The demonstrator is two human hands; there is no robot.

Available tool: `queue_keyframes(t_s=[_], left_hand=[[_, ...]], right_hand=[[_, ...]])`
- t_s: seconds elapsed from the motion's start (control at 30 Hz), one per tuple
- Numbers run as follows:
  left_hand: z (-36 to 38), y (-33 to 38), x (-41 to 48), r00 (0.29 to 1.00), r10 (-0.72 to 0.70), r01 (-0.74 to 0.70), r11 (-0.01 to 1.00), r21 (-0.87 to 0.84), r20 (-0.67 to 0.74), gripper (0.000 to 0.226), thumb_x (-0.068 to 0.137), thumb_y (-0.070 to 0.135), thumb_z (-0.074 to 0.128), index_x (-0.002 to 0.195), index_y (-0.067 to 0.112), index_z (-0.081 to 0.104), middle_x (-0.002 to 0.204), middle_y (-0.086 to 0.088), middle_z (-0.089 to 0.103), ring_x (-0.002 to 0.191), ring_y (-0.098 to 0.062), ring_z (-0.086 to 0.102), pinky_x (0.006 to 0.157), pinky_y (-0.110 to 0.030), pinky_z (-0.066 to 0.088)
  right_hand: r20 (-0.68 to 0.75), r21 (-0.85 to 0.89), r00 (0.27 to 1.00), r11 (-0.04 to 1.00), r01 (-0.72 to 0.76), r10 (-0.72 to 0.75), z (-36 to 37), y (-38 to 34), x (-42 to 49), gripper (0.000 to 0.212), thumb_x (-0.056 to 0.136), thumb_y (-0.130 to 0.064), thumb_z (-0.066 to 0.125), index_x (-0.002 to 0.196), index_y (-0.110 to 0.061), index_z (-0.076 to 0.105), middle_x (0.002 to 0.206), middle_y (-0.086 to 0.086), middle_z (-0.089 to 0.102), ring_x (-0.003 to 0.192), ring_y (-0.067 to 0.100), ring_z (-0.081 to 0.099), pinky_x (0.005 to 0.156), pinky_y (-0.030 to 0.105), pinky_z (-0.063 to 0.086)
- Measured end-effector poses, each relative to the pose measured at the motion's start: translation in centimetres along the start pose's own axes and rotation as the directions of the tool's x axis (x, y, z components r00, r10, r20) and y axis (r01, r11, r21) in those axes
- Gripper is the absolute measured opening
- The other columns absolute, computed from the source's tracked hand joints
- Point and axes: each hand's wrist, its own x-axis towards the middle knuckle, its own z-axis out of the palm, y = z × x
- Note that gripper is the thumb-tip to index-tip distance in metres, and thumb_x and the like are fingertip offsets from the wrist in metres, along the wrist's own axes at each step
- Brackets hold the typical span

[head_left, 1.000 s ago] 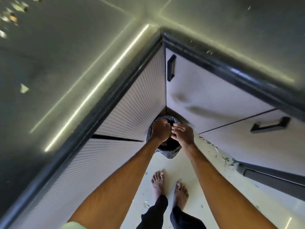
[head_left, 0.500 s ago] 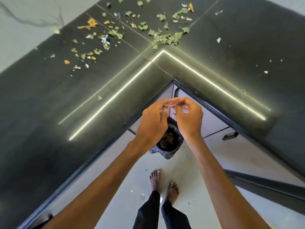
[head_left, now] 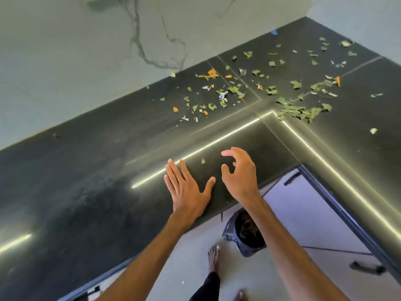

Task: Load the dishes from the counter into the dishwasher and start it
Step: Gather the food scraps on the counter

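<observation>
The dark L-shaped counter [head_left: 86, 170] fills most of the view. My left hand [head_left: 186, 187] is spread flat, fingers straight, over the counter near its inner corner. My right hand [head_left: 238, 174] hovers beside it with loosely curled fingers and holds nothing. A single small green scrap [head_left: 203, 161] lies between the two hands. Green and orange food scraps [head_left: 238, 90] are scattered over the counter's far corner. No dishes or dishwasher are in view.
A bin lined with a black bag [head_left: 247, 233] stands on the floor in the cabinet corner, below my right forearm. White cabinet fronts with a dark handle [head_left: 366, 267] run along the right. My bare feet [head_left: 213, 257] are on the pale floor.
Both hands have risen from above the bin to the counter and moved apart. The left hand has spread flat; the right has loosened its pinch. The view has tilted upward.
</observation>
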Motion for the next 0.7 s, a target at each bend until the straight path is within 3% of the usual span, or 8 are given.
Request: queue_keyframes(t_s=[0.17,0.37,0.5,0.7], left_hand=[[2.0,3.2,5.8,0.996,0.079,-0.073,0.991,0.11,-0.051,0.104,0.089,0.08,0.006,0.158,0.002,-0.002,0.165,-0.021,-0.012,0.152,-0.032,-0.015,0.122,-0.057,0.0],[3.8,8.0,15.2,0.976,0.21,-0.2,0.969,0.148,-0.056,0.101,0.093,0.074,0.009,0.156,-0.005,-0.002,0.164,-0.023,-0.007,0.153,-0.034,-0.01,0.123,-0.055,0.002],[4.7,11.7,19.9,0.944,0.324,-0.311,0.935,0.167,-0.054,0.101,0.091,0.071,-0.006,0.155,-0.007,0.001,0.164,-0.024,-0.002,0.153,-0.035,-0.005,0.124,-0.054,0.004],[5.7,16.2,24.8,0.892,0.45,-0.435,0.881,0.185,-0.048,0.095,0.093,0.066,-0.004,0.156,-0.004,0.003,0.165,-0.022,0.001,0.154,-0.034,-0.002,0.123,-0.054,0.006]], right_hand=[[-0.074,-0.01,0.997,1.0,-0.013,0.013,1.1,0.9,4.7,0.035,0.086,0.0,0.063,0.117,-0.016,0.064,0.12,-0.011,0.055,0.121,0.003,0.048,0.105,0.04,0.048],[-0.13,-0.036,0.992,0.999,-0.01,0.005,0.1,2.7,11.3,0.031,0.086,-0.007,0.063,0.115,-0.018,0.063,0.119,-0.006,0.06,0.119,0.011,0.055,0.101,0.041,0.049],[-0.191,-0.103,0.981,0.995,0.0,-0.02,-1.5,4.2,15.1,0.027,0.087,-0.008,0.063,0.114,-0.016,0.062,0.113,-0.004,0.059,0.111,0.01,0.056,0.098,0.034,0.049],[-0.246,-0.176,0.969,0.983,-0.051,0.006,-2.8,6.4,19.5,0.027,0.089,-0.004,0.059,0.113,-0.016,0.061,0.114,-0.002,0.059,0.111,0.012,0.055,0.096,0.03,0.049]])
